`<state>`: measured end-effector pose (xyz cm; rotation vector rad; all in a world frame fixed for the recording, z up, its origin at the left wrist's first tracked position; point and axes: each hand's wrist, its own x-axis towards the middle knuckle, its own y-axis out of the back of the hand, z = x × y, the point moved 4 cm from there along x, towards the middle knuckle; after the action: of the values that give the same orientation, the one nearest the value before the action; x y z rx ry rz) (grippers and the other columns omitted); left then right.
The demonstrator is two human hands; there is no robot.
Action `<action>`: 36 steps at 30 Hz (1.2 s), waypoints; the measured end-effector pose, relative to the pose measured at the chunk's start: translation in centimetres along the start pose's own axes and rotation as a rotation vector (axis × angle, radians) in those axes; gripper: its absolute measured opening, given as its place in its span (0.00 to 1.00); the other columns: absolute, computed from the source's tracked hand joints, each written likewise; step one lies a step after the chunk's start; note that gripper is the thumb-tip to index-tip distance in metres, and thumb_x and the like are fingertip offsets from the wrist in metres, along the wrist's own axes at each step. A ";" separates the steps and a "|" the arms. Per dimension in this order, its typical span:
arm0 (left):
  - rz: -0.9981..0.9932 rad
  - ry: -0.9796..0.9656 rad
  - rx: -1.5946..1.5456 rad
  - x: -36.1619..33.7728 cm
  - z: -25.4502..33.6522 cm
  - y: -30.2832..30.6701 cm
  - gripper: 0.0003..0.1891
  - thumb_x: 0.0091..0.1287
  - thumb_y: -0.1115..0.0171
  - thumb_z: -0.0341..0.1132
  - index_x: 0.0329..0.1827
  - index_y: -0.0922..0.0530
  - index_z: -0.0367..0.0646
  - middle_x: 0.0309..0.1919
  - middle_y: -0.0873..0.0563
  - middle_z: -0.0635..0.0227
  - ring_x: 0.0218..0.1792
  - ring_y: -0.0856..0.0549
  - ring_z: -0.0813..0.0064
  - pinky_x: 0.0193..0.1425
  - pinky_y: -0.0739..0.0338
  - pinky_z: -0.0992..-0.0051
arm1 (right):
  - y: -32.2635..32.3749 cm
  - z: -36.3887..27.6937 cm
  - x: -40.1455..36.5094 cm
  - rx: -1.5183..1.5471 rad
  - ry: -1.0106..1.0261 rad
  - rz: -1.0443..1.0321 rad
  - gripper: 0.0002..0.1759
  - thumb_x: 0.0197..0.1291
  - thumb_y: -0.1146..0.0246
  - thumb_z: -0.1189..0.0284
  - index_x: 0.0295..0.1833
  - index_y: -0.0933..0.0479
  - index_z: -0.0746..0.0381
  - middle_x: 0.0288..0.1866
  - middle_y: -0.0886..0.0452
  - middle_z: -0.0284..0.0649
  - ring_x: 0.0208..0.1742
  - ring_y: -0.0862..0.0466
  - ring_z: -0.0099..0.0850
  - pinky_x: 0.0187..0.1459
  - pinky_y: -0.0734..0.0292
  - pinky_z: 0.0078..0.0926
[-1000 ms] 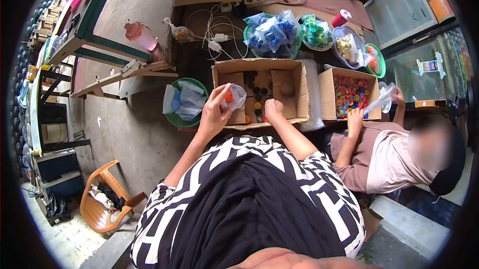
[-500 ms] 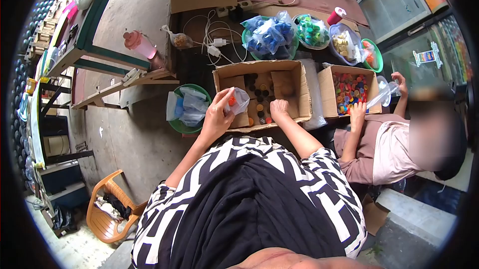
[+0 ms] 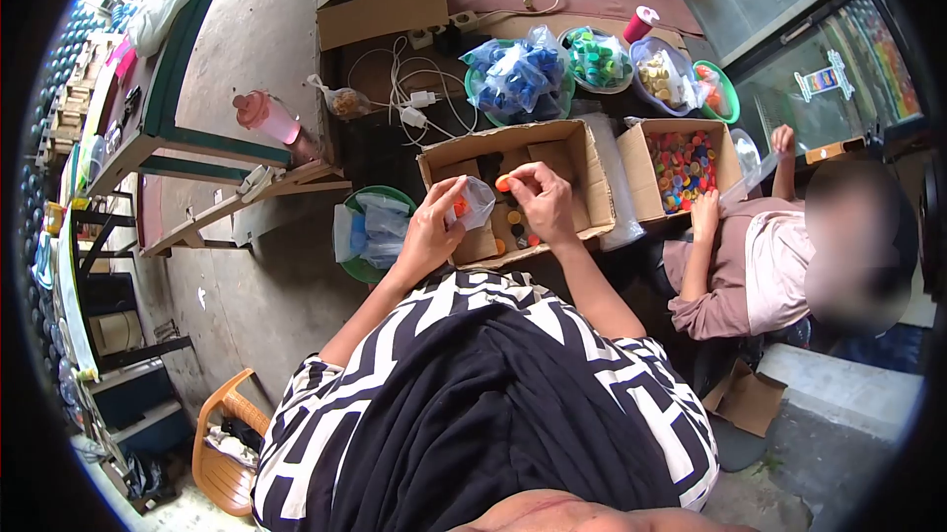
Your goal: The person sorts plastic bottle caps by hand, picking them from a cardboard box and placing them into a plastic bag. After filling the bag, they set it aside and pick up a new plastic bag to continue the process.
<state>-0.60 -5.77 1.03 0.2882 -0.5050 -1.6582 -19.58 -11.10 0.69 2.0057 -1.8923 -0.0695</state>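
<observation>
My left hand (image 3: 430,227) is closed on the rim of a clear plastic bag (image 3: 479,204) with orange bottle caps inside. Between the thumb and fingers of my right hand (image 3: 545,202) is an orange bottle cap (image 3: 504,183), just right of the bag's mouth. Both hands are over an open cardboard box (image 3: 596,177). Dark, yellow and orange caps (image 3: 516,219) lie on its bottom, partly hidden by my right hand.
At right, a person (image 3: 735,261) handles a clear bag beside a smaller box (image 3: 636,152) of mixed caps. Behind stand basins with bagged blue caps (image 3: 523,78), green caps (image 3: 599,57) and cream caps (image 3: 661,78). A green basin (image 3: 347,261) of plastic bags sits at left.
My right hand has risen from the box's bottom and moved left toward the bag, now with an orange bottle cap. My left hand still holds the bag. The view has shifted slightly.
</observation>
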 end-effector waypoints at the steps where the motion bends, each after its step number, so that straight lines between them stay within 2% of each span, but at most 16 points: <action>1: -0.011 -0.007 0.001 0.2 -0.1 0.1 0.34 0.52 0.43 0.19 0.68 0.29 0.43 0.61 0.25 0.58 0.54 0.19 0.63 0.49 0.23 0.75 | -0.7 -1.3 -0.3 -0.024 0.037 -0.043 0.07 0.58 0.33 0.69 0.37 0.20 0.61 0.29 0.20 0.38 0.26 0.21 0.28 0.30 0.26 0.26; 2: -0.014 -0.031 0.008 0.4 -0.1 0.1 0.34 0.52 0.43 0.19 0.68 0.29 0.43 0.61 0.25 0.58 0.54 0.19 0.63 0.49 0.23 0.75 | -1.3 -2.2 -0.4 -0.049 0.073 -0.086 0.07 0.59 0.34 0.69 0.38 0.20 0.61 0.30 0.20 0.39 0.28 0.20 0.30 0.32 0.25 0.27; 3: -0.017 -0.056 0.015 0.6 -0.1 0.2 0.34 0.53 0.42 0.20 0.68 0.29 0.43 0.61 0.25 0.58 0.54 0.19 0.63 0.50 0.23 0.75 | -1.9 -2.7 -0.4 -0.217 0.232 -0.143 0.06 0.59 0.35 0.71 0.40 0.20 0.61 0.33 0.19 0.40 0.32 0.18 0.33 0.34 0.24 0.29; 7: -0.034 -0.078 0.018 1.2 0.0 0.7 0.34 0.53 0.42 0.20 0.68 0.29 0.44 0.60 0.24 0.58 0.51 0.18 0.65 0.48 0.23 0.75 | -1.8 -1.6 0.0 -0.077 0.077 0.002 0.06 0.60 0.36 0.71 0.40 0.20 0.62 0.33 0.19 0.44 0.35 0.17 0.39 0.36 0.24 0.32; 8: -0.023 -0.071 0.022 1.3 -0.3 1.0 0.33 0.53 0.42 0.20 0.67 0.29 0.43 0.60 0.24 0.59 0.46 0.17 0.66 0.46 0.23 0.75 | -1.2 -0.3 0.3 -0.079 -0.025 0.035 0.05 0.60 0.37 0.73 0.41 0.21 0.62 0.34 0.20 0.45 0.35 0.18 0.42 0.36 0.24 0.34; 10: -0.022 -0.066 0.024 1.3 -0.7 1.4 0.32 0.53 0.42 0.20 0.66 0.28 0.42 0.59 0.23 0.59 0.41 0.17 0.67 0.44 0.23 0.75 | -0.4 5.7 0.3 -0.243 0.013 0.039 0.06 0.59 0.35 0.71 0.38 0.20 0.63 0.35 0.17 0.45 0.35 0.17 0.41 0.37 0.23 0.35; 12: -0.006 -0.039 -0.001 1.2 -1.1 1.8 0.31 0.54 0.43 0.20 0.66 0.28 0.42 0.59 0.23 0.60 0.39 0.17 0.70 0.42 0.23 0.76 | -0.7 13.6 -1.5 -0.533 -0.191 -0.218 0.08 0.55 0.33 0.69 0.34 0.19 0.63 0.37 0.16 0.47 0.39 0.15 0.45 0.41 0.22 0.38; 14: -0.013 -0.011 -0.018 0.9 -1.9 2.0 0.30 0.54 0.43 0.20 0.65 0.27 0.42 0.58 0.23 0.60 0.37 0.18 0.72 0.40 0.24 0.77 | -0.7 16.4 -3.8 -0.868 -0.479 -0.506 0.09 0.50 0.32 0.69 0.35 0.17 0.63 0.39 0.15 0.50 0.44 0.15 0.46 0.45 0.20 0.39; 16: -0.013 -0.015 -0.018 0.8 -2.7 2.2 0.32 0.53 0.44 0.18 0.66 0.27 0.45 0.59 0.24 0.64 0.39 0.18 0.76 0.33 0.16 0.79 | -1.2 18.7 -5.3 -1.002 -0.520 -0.574 0.08 0.53 0.36 0.72 0.38 0.16 0.63 0.43 0.15 0.49 0.46 0.14 0.44 0.46 0.19 0.38; 17: -0.014 -0.016 -0.015 0.8 -2.9 2.3 0.32 0.53 0.44 0.18 0.66 0.27 0.45 0.59 0.24 0.64 0.39 0.18 0.76 0.33 0.16 0.79 | -1.3 19.9 -5.9 -1.139 -0.559 -0.646 0.11 0.56 0.41 0.75 0.42 0.15 0.62 0.47 0.15 0.49 0.49 0.14 0.42 0.48 0.18 0.37; 20: -0.010 -0.005 -0.024 0.6 -3.2 2.7 0.33 0.53 0.45 0.18 0.66 0.27 0.45 0.59 0.25 0.65 0.37 0.18 0.78 0.32 0.15 0.80 | -1.7 20.2 -6.0 -1.179 -0.545 -0.714 0.12 0.58 0.42 0.75 0.43 0.15 0.64 0.48 0.15 0.46 0.49 0.14 0.38 0.48 0.18 0.36; 27: -0.013 0.061 -0.076 0.2 -2.6 2.6 0.33 0.54 0.45 0.17 0.66 0.27 0.47 0.59 0.25 0.65 0.33 0.19 0.80 0.32 0.15 0.80 | -2.0 20.3 -5.6 -1.165 -0.502 -0.680 0.12 0.54 0.39 0.75 0.43 0.15 0.63 0.44 0.14 0.47 0.47 0.13 0.39 0.45 0.17 0.34; 30: -0.011 0.049 -0.060 0.1 -3.3 2.2 0.32 0.55 0.46 0.17 0.67 0.28 0.46 0.59 0.26 0.65 0.33 0.19 0.81 0.33 0.15 0.80 | -1.8 20.1 -5.4 -1.160 -0.423 -0.639 0.10 0.53 0.38 0.73 0.40 0.15 0.63 0.41 0.14 0.48 0.45 0.13 0.41 0.45 0.17 0.36; 32: -0.012 0.022 -0.046 0.1 -3.1 2.0 0.32 0.55 0.47 0.16 0.67 0.28 0.46 0.60 0.26 0.65 0.33 0.20 0.82 0.33 0.14 0.80 | -1.2 16.7 -3.9 -1.018 -0.408 -0.457 0.07 0.53 0.37 0.71 0.34 0.16 0.62 0.39 0.14 0.48 0.43 0.13 0.43 0.43 0.18 0.37; 34: -0.005 0.031 -0.071 0.3 -2.2 1.9 0.33 0.55 0.48 0.15 0.67 0.28 0.46 0.60 0.27 0.65 0.32 0.20 0.82 0.34 0.14 0.80 | -1.3 13.0 -1.9 -0.528 -0.303 -0.268 0.07 0.54 0.35 0.70 0.32 0.19 0.63 0.35 0.15 0.47 0.38 0.14 0.44 0.39 0.20 0.39; 36: 0.000 0.128 -0.186 0.5 -1.1 1.7 0.28 0.58 0.45 0.18 0.65 0.27 0.42 0.57 0.23 0.62 0.35 0.18 0.77 0.34 0.21 0.79 | -1.4 7.4 0.0 -0.220 -0.074 -0.129 0.07 0.55 0.35 0.70 0.35 0.21 0.62 0.31 0.16 0.44 0.34 0.15 0.42 0.37 0.22 0.37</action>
<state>1.38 -6.57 0.93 0.2551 -0.2524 -1.6613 -20.37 -12.82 -6.56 1.9943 -1.7127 -0.3753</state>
